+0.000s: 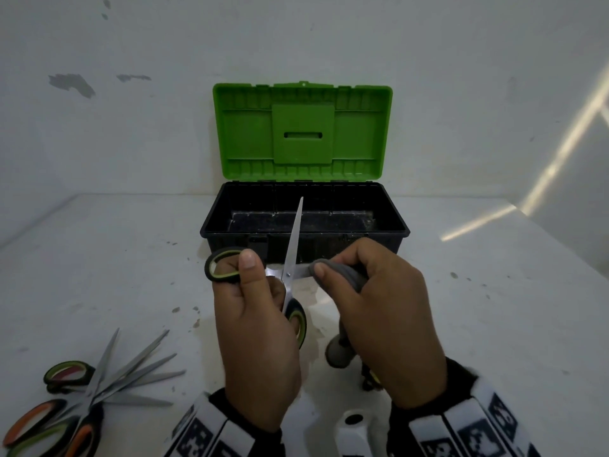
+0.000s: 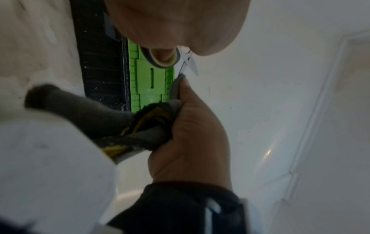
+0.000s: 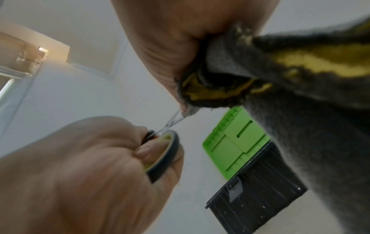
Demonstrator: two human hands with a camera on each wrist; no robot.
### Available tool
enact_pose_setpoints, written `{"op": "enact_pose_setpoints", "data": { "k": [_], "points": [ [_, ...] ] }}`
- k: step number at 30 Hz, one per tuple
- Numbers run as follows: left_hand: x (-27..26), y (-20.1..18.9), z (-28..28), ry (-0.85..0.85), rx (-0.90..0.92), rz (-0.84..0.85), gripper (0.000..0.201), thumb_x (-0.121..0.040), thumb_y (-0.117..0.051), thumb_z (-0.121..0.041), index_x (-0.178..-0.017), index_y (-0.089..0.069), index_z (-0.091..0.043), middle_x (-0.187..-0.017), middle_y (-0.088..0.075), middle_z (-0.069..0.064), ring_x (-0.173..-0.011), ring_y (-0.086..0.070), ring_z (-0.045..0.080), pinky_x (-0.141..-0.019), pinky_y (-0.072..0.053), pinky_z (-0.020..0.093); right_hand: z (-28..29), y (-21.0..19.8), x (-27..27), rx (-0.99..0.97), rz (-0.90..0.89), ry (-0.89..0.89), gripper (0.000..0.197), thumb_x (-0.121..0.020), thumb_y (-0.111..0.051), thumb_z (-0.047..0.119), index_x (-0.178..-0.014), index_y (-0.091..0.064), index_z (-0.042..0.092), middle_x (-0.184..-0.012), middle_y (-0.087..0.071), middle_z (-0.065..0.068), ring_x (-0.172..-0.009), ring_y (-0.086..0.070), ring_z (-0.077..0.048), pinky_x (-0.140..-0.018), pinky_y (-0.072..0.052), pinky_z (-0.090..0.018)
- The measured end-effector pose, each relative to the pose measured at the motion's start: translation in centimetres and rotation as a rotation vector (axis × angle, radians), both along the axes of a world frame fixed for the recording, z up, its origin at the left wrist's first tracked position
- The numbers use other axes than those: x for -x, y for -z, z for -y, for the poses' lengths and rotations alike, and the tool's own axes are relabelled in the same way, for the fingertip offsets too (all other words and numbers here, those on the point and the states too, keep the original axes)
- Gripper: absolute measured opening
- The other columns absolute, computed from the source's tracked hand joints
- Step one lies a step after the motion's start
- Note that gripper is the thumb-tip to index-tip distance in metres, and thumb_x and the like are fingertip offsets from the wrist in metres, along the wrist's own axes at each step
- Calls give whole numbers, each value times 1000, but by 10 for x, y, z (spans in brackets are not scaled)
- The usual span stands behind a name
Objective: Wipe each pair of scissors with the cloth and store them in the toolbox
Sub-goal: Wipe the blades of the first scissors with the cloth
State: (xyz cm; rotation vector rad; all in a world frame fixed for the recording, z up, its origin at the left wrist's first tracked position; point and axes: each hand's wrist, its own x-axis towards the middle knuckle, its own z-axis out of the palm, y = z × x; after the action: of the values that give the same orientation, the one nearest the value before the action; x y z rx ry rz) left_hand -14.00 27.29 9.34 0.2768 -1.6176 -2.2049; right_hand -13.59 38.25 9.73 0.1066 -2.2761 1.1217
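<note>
— How far along?
— Early: toolbox (image 1: 304,225) looks empty. Left hand (image 1: 253,324) grips opened scissors (image 1: 290,258); right hand (image 1: 379,308) pinches cloth (image 1: 342,272) round one blade.
— Left?
— The pile (image 1: 92,390) on the desk (image 1: 131,275).

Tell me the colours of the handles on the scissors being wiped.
Black with yellow-green inner lining on the scissors, held by the left hand; head view shows it best.

— What's the left hand (image 1: 253,328) got?
— Black-and-green-handled steel scissors (image 1: 290,275), blades spread wide.
— And the right hand (image 1: 379,311)?
— It pinches a grey cloth (image 1: 346,275) round one blade, before the open green-lidded black plastic toolbox (image 1: 304,192).
</note>
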Motion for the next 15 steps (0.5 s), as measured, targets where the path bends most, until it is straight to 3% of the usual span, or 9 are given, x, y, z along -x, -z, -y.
{"op": "enact_pose_setpoints", "data": {
  "k": [3, 5, 9, 11, 15],
  "points": [
    [-2, 0, 2, -5, -2, 7, 19, -76, -39, -66, -71, -57, -66, -63, -59, -38, -67, -60, -9, -89, -53, 54, -6, 1, 2, 76, 16, 14, 20, -85, -73, 31, -71, -59, 25, -54, -56, 10, -48, -58, -5, -42, -40, -9],
    [-1, 0, 1, -14, 4, -10, 21, -79, -38, -66, -71, -58, -64, -64, -59, -37, -63, -58, -15, -87, -53, 53, -1, 1, 1, 79, -15, 7, 19, -85, -73, 30, -71, -61, 24, -56, -57, 11, -52, -59, -6, -45, -42, -11],
    [-1, 0, 1, -13, 14, -34, 22, -80, -39, -65, -71, -59, -59, -63, -59, -33, -61, -56, -12, -82, -54, 48, 4, 0, 1, 44, -24, -4, 19, -85, -72, 32, -71, -61, 25, -57, -56, 13, -61, -59, -5, -51, -42, -9],
    [0, 1, 3, -12, 9, -14, 22, -78, -39, -65, -68, -58, -61, -58, -56, -35, -55, -53, -15, -80, -50, 48, -6, 1, 4, 55, 14, 34, 22, -85, -73, 31, -68, -59, 25, -54, -55, 11, -56, -59, -4, -47, -39, -7],
    [4, 4, 7, -22, -8, 14, 21, -78, -40, -66, -69, -58, -62, -61, -58, -35, -59, -56, -16, -84, -52, 47, -18, 1, 7, 121, 34, 71, 23, -85, -74, 27, -68, -60, 20, -51, -56, 7, -45, -58, -6, -41, -36, -6]
  ]
}}
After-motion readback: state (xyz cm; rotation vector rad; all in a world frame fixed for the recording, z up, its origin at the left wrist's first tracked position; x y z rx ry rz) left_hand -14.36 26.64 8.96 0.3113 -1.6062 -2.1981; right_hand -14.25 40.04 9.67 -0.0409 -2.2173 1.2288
